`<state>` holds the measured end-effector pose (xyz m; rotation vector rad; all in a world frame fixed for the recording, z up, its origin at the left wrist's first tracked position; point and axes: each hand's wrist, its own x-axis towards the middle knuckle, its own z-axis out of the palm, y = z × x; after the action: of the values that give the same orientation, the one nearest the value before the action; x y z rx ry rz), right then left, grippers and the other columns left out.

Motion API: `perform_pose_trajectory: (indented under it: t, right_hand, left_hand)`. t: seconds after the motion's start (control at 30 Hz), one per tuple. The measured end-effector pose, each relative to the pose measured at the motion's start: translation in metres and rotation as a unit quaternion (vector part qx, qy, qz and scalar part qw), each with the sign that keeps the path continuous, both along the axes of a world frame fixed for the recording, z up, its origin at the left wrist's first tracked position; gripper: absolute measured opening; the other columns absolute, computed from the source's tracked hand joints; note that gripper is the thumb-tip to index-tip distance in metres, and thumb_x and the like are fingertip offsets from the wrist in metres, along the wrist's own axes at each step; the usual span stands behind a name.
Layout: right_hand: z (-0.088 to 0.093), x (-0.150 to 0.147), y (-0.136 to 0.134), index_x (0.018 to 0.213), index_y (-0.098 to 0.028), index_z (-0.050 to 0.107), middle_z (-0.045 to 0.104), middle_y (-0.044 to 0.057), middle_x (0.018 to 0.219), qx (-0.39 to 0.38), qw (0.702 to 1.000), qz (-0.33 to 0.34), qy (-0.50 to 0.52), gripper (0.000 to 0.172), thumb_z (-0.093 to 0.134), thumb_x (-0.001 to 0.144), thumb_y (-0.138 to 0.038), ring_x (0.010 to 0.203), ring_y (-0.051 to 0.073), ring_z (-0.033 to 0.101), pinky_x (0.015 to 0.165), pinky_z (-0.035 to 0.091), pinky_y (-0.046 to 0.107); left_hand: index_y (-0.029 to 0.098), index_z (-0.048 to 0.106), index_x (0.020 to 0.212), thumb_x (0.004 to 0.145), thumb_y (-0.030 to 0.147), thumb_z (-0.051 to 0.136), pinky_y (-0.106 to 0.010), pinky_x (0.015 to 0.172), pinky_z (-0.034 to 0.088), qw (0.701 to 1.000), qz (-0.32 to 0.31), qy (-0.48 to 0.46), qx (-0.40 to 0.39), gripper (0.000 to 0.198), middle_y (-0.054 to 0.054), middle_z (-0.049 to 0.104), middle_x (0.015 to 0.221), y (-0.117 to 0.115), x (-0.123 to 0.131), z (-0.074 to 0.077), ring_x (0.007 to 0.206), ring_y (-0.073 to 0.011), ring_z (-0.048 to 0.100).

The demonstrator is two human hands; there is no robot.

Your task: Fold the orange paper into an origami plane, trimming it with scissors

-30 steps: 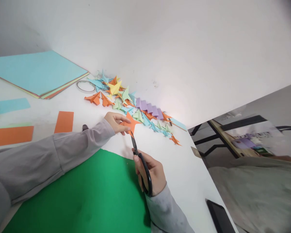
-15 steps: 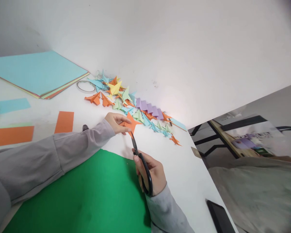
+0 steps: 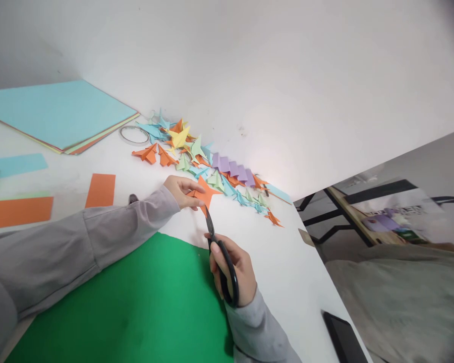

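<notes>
Pinched between the thumb and fingers of my left hand is a pointed, folded piece of orange paper, held just above the white table. My right hand grips a pair of black-handled scissors, with fingers in the loops. The scissors' blades point up and away from me, and their tips touch or nearly touch the lower point of the orange paper. Whether paper lies between the blades cannot be made out. Both forearms wear grey sleeves.
Several folded paper figures and a purple pleated strip lie along the wall. A tape roll sits beside stacked coloured sheets. Orange strips lie left, a green sheet in front, a black phone near the right edge.
My right hand and the scissors have shifted very slightly, the blades appearing closer together. My left hand and the orange paper stay in place.
</notes>
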<state>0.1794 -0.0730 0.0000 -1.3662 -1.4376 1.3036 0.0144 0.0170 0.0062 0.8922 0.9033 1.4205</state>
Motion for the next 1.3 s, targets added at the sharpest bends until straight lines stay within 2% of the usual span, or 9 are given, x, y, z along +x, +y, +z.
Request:
perform_pose_trajectory:
  t: [0.3, 0.43, 0.63, 0.7, 0.77, 0.87, 1.0, 1.17, 1.3]
  right_hand:
    - [0.003, -0.003, -0.002, 0.097, -0.011, 0.062, 0.043, -0.007, 0.041, -0.020, 1.000, -0.011, 0.004, 0.051, 0.063, 0.069, -0.053, 0.030, 0.006, 0.036, 0.028, 0.023, 0.019]
    - [0.004, -0.003, -0.005, 0.097, -0.011, 0.062, 0.042, -0.007, 0.042, -0.024, 1.000, -0.007, -0.003, 0.049, 0.062, 0.071, -0.052, 0.032, 0.006, 0.036, 0.031, 0.024, 0.020]
    - [0.002, 0.005, -0.003, 0.101, -0.014, 0.060, 0.042, -0.006, 0.050, 0.102, 0.989, -0.065, -0.086, 0.047, 0.065, 0.067, -0.046, 0.040, 0.009, 0.038, 0.037, 0.028, 0.022]
    - [0.000, 0.010, 0.002, 0.109, -0.015, 0.055, 0.045, -0.005, 0.052, 0.148, 0.966, -0.134, -0.166, 0.048, 0.062, 0.071, -0.043, 0.042, 0.010, 0.041, 0.041, 0.033, 0.023]
    - [-0.005, 0.017, 0.011, 0.112, -0.016, 0.053, 0.058, 0.001, 0.067, 0.188, 0.920, -0.184, -0.291, 0.043, 0.055, 0.075, -0.037, 0.052, 0.014, 0.051, 0.050, 0.039, 0.026]
    - [-0.018, 0.031, 0.026, 0.115, -0.015, 0.056, 0.062, 0.011, 0.089, 0.237, 0.835, -0.194, -0.456, 0.039, 0.046, 0.078, -0.023, 0.075, 0.021, 0.058, 0.063, 0.043, 0.031]
    - [-0.034, 0.050, 0.046, 0.119, -0.007, 0.055, 0.057, 0.019, 0.093, 0.256, 0.754, -0.200, -0.570, 0.043, 0.039, 0.079, -0.012, 0.075, 0.025, 0.056, 0.064, 0.042, 0.036]
    - [-0.034, 0.056, 0.053, 0.106, -0.012, 0.066, 0.058, 0.017, 0.085, 0.243, 0.701, -0.200, -0.640, 0.033, 0.045, 0.080, -0.016, 0.077, 0.028, 0.052, 0.063, 0.035, 0.039]
    - [-0.024, 0.048, 0.050, 0.092, -0.015, 0.070, 0.060, 0.015, 0.085, 0.270, 0.693, -0.232, -0.626, 0.025, 0.048, 0.080, -0.019, 0.081, 0.027, 0.049, 0.065, 0.031, 0.039]
  left_hand:
    - [0.007, 0.064, 0.057, 0.037, -0.003, 0.071, -0.019, 0.035, 0.050, 1.000, 0.003, -0.008, -0.026, 0.024, 0.000, 0.062, 0.047, -0.001, -0.002, 0.006, 0.037, -0.0122, 0.058]
    - [0.008, 0.066, 0.064, 0.041, 0.003, 0.075, -0.019, 0.040, 0.052, 1.000, -0.004, -0.003, 0.006, 0.025, 0.002, 0.062, 0.050, -0.002, -0.006, 0.004, 0.042, -0.0100, 0.059]
    - [0.008, 0.066, 0.068, 0.039, 0.011, 0.080, -0.023, 0.048, 0.056, 1.000, 0.004, -0.030, -0.002, 0.032, 0.003, 0.059, 0.053, 0.004, -0.009, -0.004, 0.046, -0.0090, 0.058]
    - [0.008, 0.066, 0.067, 0.036, 0.011, 0.081, -0.021, 0.045, 0.054, 0.999, 0.006, -0.036, -0.005, 0.035, 0.005, 0.057, 0.050, 0.005, -0.009, -0.006, 0.044, -0.0089, 0.058]
    - [0.008, 0.065, 0.067, 0.034, 0.011, 0.082, -0.020, 0.044, 0.054, 0.999, 0.008, -0.042, -0.008, 0.037, 0.006, 0.055, 0.048, 0.005, -0.010, -0.006, 0.044, -0.0090, 0.058]
    - [0.008, 0.066, 0.067, 0.033, 0.011, 0.082, -0.021, 0.048, 0.056, 0.999, 0.008, -0.047, -0.014, 0.038, 0.006, 0.056, 0.048, 0.004, -0.011, -0.004, 0.047, -0.0094, 0.059]
    - [0.009, 0.065, 0.068, 0.036, 0.011, 0.083, -0.024, 0.051, 0.057, 0.998, -0.008, -0.045, -0.038, 0.037, 0.005, 0.056, 0.048, 0.000, -0.014, 0.000, 0.047, -0.0092, 0.059]
    - [0.009, 0.066, 0.073, 0.037, 0.013, 0.083, -0.026, 0.058, 0.057, 0.997, -0.038, -0.056, -0.034, 0.040, -0.001, 0.067, 0.061, 0.001, -0.018, -0.002, 0.056, -0.0121, 0.064]
    - [0.010, 0.068, 0.074, 0.036, 0.009, 0.083, -0.025, 0.059, 0.057, 0.996, -0.052, -0.069, -0.031, 0.041, -0.002, 0.069, 0.065, 0.002, -0.020, -0.004, 0.059, -0.0127, 0.065]
